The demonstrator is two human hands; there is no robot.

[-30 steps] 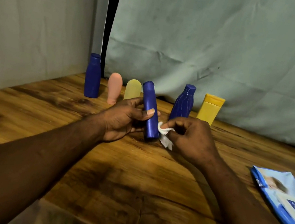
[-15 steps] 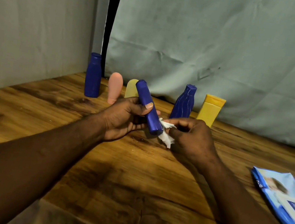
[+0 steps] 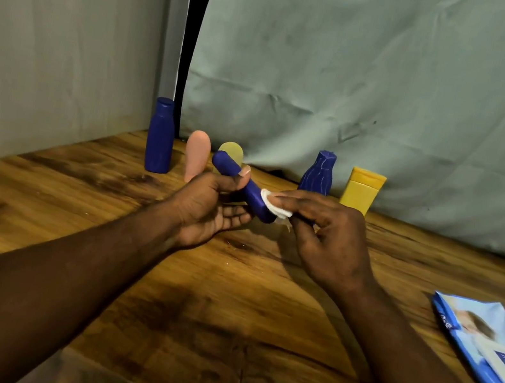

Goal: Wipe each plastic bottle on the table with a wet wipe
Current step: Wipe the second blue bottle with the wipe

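Gripping blue bottle (image 3: pixel 255 197) in left hand (image 3: pixel 207 208), tilted above table (image 3: pixel 224 304); pinching wet wipe (image 3: pixel 273 204) against its lower end with right hand (image 3: pixel 329 238). Best: turn bottle, sweep wipe along full length.

Bare forearms (image 3: pixel 80 262) converge from the near side. Left hand (image 3: pixel 211 209), palm up, thumb curled over the slim blue bottle (image 3: pixel 252 191); right hand (image 3: pixel 329 238) pinches a white wet wipe (image 3: pixel 273 204) against it.

Over the wooden table (image 3: pixel 59 191), the left forearm (image 3: pixel 60 275) and right forearm (image 3: pixel 415 372) were bare along their visible length; the left hand (image 3: pixel 206 213) had a short, rounded thumbnail (image 3: pixel 244 170).
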